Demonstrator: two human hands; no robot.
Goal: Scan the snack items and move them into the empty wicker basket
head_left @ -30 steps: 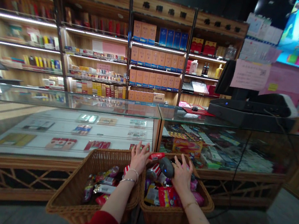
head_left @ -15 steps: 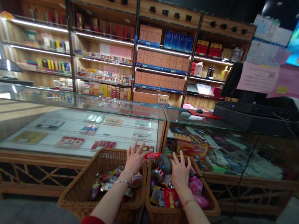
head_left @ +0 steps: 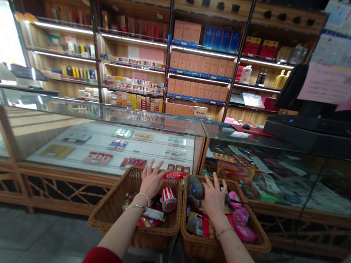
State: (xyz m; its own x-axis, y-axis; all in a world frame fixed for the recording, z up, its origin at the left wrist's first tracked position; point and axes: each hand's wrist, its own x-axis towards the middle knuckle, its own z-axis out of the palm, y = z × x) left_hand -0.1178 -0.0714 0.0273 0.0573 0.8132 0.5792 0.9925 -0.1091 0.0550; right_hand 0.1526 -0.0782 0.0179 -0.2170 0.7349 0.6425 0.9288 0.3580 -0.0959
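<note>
My left hand (head_left: 152,184) is over the left wicker basket (head_left: 106,201), its thumb and forefinger closed on the end of a small red tube-shaped pack (head_left: 174,175). That pack reaches toward the gap between the baskets. Below it, a red-and-white striped cup (head_left: 168,199) lies tilted among packaged snacks. Above the right wicker basket (head_left: 264,245), my right hand (head_left: 214,198) grips a dark grey barcode scanner (head_left: 196,188) with a small blue light, some fingers stretched out. Pink packages (head_left: 245,233) and red and yellow packets (head_left: 200,225) lie under this hand.
A glass display counter (head_left: 114,114) stands just beyond the baskets. On its right are a monitor (head_left: 293,86) and a dark base unit, with a cable (head_left: 309,203) hanging down the front. Shelves of boxes (head_left: 203,66) and bottles line the back wall.
The view has turned slightly left. My left hand has carried the red pack leftward relative to the baskets. A striped cup now shows clearly in the left basket; stripes showed in the right one earlier.
</note>
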